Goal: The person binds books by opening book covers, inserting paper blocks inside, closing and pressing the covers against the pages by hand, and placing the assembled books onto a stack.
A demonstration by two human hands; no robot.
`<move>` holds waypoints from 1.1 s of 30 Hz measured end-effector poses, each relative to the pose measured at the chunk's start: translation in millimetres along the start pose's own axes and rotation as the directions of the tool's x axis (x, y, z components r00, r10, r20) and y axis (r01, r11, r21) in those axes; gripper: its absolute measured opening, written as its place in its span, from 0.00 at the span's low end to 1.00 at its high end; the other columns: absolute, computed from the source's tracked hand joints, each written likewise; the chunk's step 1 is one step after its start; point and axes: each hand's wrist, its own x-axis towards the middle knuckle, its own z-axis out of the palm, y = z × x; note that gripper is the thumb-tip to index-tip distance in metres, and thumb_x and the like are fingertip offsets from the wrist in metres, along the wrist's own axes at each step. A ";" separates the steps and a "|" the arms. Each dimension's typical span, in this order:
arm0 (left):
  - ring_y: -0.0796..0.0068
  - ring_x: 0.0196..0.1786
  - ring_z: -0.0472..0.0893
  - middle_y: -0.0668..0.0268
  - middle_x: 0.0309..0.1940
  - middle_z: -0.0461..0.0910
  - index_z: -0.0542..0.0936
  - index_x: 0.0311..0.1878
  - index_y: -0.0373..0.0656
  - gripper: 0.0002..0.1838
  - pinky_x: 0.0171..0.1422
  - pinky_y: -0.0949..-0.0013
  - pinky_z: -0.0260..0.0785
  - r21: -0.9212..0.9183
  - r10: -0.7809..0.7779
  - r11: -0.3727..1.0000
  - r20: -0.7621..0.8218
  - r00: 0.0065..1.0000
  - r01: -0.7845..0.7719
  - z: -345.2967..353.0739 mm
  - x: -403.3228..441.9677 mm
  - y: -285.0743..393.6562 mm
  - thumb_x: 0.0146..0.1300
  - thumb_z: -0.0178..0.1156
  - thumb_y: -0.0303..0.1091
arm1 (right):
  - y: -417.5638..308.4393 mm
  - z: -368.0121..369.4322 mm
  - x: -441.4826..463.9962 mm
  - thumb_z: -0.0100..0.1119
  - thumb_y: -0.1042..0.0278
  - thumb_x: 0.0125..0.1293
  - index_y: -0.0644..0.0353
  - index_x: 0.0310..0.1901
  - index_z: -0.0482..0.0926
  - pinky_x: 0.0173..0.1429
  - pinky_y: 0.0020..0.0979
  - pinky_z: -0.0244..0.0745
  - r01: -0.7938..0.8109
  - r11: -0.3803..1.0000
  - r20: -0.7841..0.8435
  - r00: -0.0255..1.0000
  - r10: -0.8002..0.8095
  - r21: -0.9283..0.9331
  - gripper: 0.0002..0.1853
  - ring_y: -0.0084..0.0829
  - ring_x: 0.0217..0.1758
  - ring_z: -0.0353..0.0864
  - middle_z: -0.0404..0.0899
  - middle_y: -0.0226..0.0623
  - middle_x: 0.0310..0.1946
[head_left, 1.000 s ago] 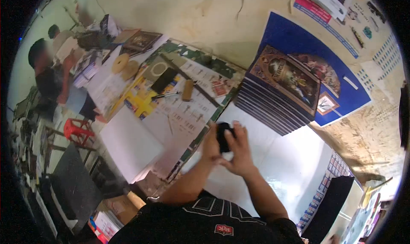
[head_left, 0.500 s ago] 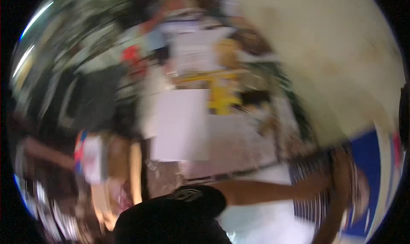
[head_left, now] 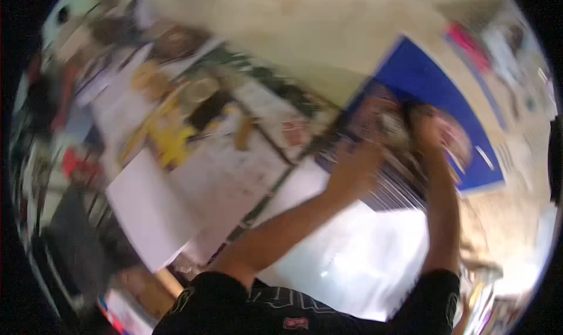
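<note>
Two hands, left [head_left: 356, 166] and right [head_left: 426, 127], apart at one stack of picture plaques [head_left: 390, 138], grip unclear through blur, stack on one white tabletop [head_left: 346, 247], before one blue poster [head_left: 469, 124].

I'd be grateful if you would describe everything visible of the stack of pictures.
The stack has many layers with dark, pale-striped edges and a brownish picture on top, its details and material blurred. It lies on the pale, shiny tabletop, beside the blue sheet. The left hand and right hand overlap it; exact contact is unclear.
</note>
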 end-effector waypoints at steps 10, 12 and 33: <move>0.51 0.73 0.56 0.50 0.72 0.56 0.69 0.66 0.39 0.38 0.69 0.40 0.47 0.139 0.135 0.983 -0.137 0.981 -0.116 -34.0 -31.7 16.5 0.64 0.55 0.62 | -25.3 -18.5 -305.3 0.48 0.59 0.73 0.66 0.48 0.79 0.41 0.33 0.74 -0.438 0.159 0.082 0.483 0.872 0.885 0.18 0.33 0.38 0.80 0.81 0.42 0.37; 0.50 0.75 0.52 0.50 0.75 0.50 0.60 0.72 0.40 0.42 0.72 0.46 0.46 -0.073 0.190 0.975 -0.205 0.960 -0.208 -30.3 -65.0 27.3 0.67 0.53 0.62 | -118.0 -41.9 -288.7 0.43 0.56 0.76 0.67 0.51 0.77 0.50 0.34 0.71 -0.265 0.102 0.050 0.510 0.859 0.959 0.21 0.29 0.44 0.77 0.80 0.39 0.44; 0.38 0.72 0.57 0.43 0.70 0.57 0.61 0.71 0.41 0.37 0.71 0.44 0.52 -0.042 -0.241 0.968 0.109 0.964 0.247 -104.1 -333.3 -107.9 0.66 0.58 0.53 | -171.4 -81.9 -34.8 0.55 0.63 0.68 0.65 0.48 0.80 0.56 0.47 0.72 -0.288 0.779 -0.358 0.763 0.538 0.557 0.15 0.54 0.49 0.79 0.80 0.53 0.46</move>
